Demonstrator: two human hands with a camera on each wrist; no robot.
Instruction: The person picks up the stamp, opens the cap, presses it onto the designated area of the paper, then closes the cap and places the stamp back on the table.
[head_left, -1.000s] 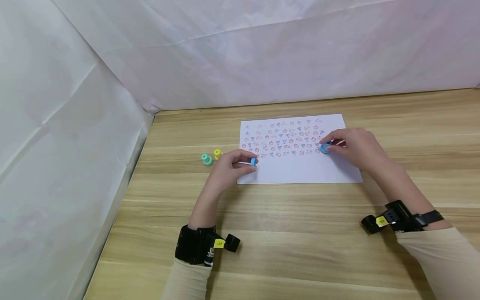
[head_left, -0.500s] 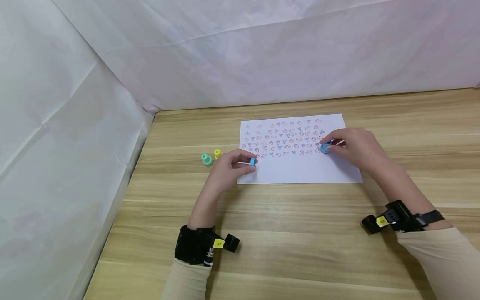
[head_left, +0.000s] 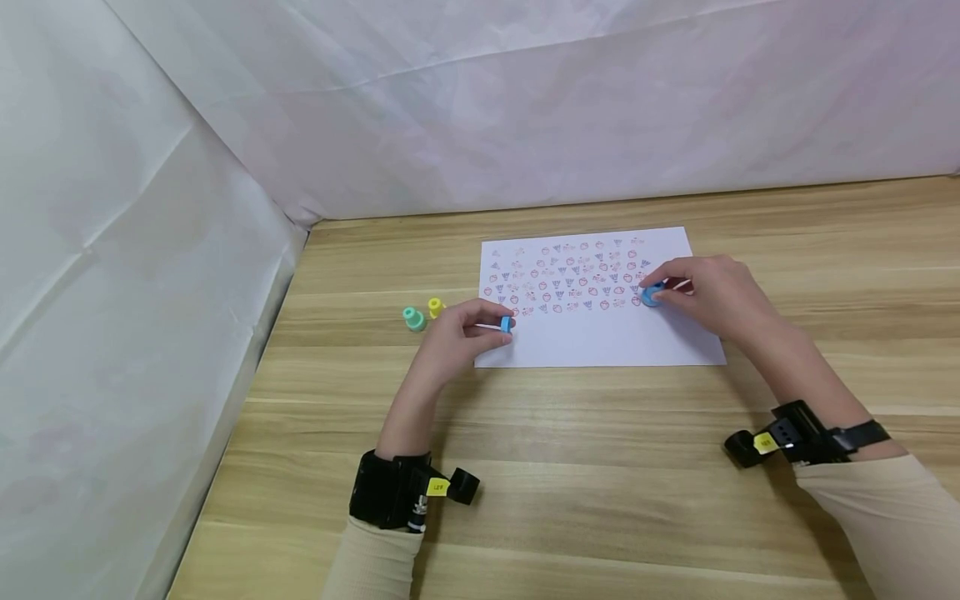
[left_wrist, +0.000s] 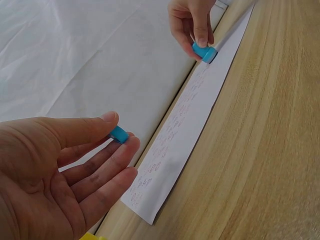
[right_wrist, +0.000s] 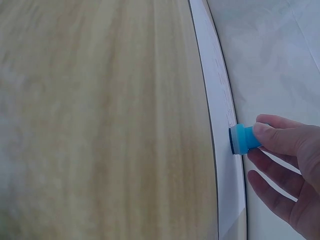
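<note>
Only the left wrist view shows the left hand pinching a cap; the right hand pinches a stamp on the paper; two stamps stand far left.

My left hand lies low with the palm half open, thumb and fingers pinched together at their tips. My right hand reaches further forward, its fingers curled down into a pinch, the lower ones loose. Both forearms angle inward, a black camera strapped on each sleeved wrist.
</note>
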